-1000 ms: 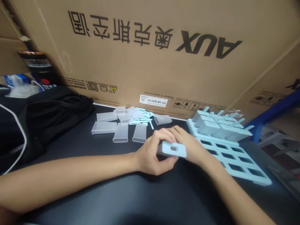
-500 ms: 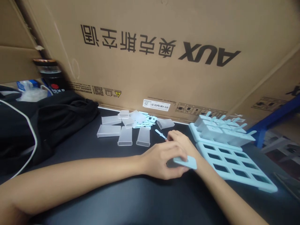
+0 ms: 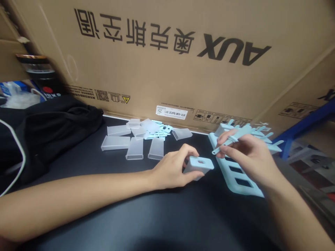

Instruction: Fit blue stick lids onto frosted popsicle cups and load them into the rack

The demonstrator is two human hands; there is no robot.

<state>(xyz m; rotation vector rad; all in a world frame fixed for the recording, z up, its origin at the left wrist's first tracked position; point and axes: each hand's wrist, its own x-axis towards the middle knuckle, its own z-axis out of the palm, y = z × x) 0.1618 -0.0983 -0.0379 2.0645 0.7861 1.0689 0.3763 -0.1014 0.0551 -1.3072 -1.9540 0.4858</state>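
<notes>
Taking the pale blue plastic rack with rectangular slots as the landmark: far to its left a crumpled black cloth lies on the dark tabletop, with a white cable crossing it and a dark jar behind. Nearer the rack, still to its left, a scatter of frosted translucent plastic sleeves lies flat, and beyond them a small heap of thin pale blue sticks rests against the foot of the big brown cardboard carton.

Just left of the rack, the left hand pinches a small pale blue capped mould with a slot in its top, thumb below and fingers above, the piece resting upright on the tabletop, near the rack's edge but apart from it.

Over the rack itself, the right hand is raised off the tabletop, its grip closed on a slim pale blue stick, which slants down to the left toward the capped mould without touching it. Half a second earlier this hand lay low behind the left one, fingertips at a stick on the tabletop; now that stick is lifted and its tip is turned to the slot. The mould has also been turned so its slotted top faces up. Filled moulds stand at the rack's far end.
</notes>
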